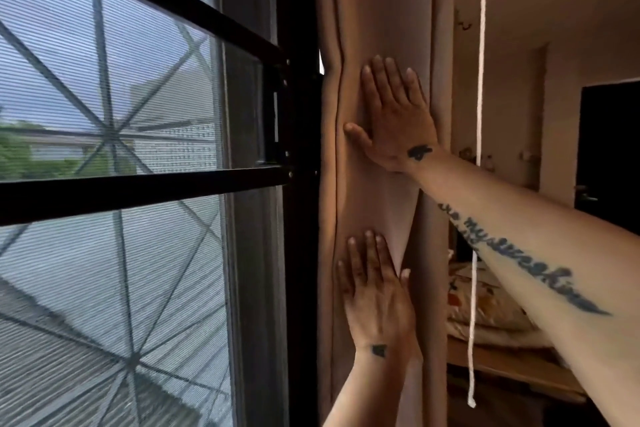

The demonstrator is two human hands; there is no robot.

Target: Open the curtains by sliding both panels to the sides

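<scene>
I press both palms flat against the gathered curtain panel (377, 28), bunched in vertical folds at the side of the window frame (298, 114). My right hand (394, 114) sits higher, fingers spread and open, thumb reaching toward the fold nearest the frame; it grips nothing, only leans on the cloth. My left hand (375, 295) lies directly below it, likewise open and flat, fingers pointing up along the folds. Beyond my thumbs on the frame side, the window glass (114, 135) stands fully uncovered, its screen and radiating bars in plain sight. Past the outer edge of my right hand, a white cord (479, 114) hangs straight down, apart from the curtain.

By my reading, this panel has reached its side and I am compacting it; whether the other panel is open I cannot tell, as it lies outside the view.

To do this well, I judge the push should run evenly through both palms, away from the glass, so the folds stack rather than crumple. Flat hands suit that: pinching one pleat would drag the top unevenly along its rail. A sliver of daylight shows between cloth and frame just above my right fingertips, so the bundle sits close to the frame there. I would keep clear of the cord to avoid snagging it.
</scene>
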